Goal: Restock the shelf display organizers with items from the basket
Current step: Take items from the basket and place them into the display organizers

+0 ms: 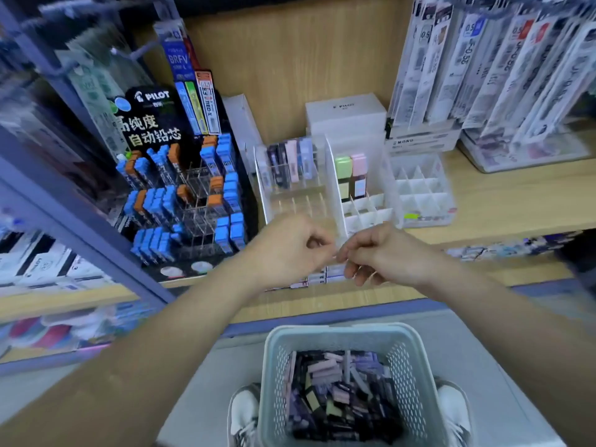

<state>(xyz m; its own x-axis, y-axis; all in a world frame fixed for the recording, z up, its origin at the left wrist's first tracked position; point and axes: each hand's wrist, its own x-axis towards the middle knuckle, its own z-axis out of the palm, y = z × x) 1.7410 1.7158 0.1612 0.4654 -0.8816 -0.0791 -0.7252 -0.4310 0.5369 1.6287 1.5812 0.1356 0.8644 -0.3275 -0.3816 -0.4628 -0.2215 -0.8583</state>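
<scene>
On the wooden shelf (503, 201) stand a clear acrylic organizer (290, 188) with slim upright cases and two white gridded trays (419, 188); the nearer tray holds two boxy cases, one green (343, 175) and one pink (358, 174). Just before them the left hand (287, 250) and right hand (383, 253) meet fingertip to fingertip, fingers curled. Blur hides whether they pinch anything. Below, between two white shoes (245, 411), a pale perforated plastic basket (338, 337) holds a jumble of small dark and lilac cases (335, 391).
</scene>
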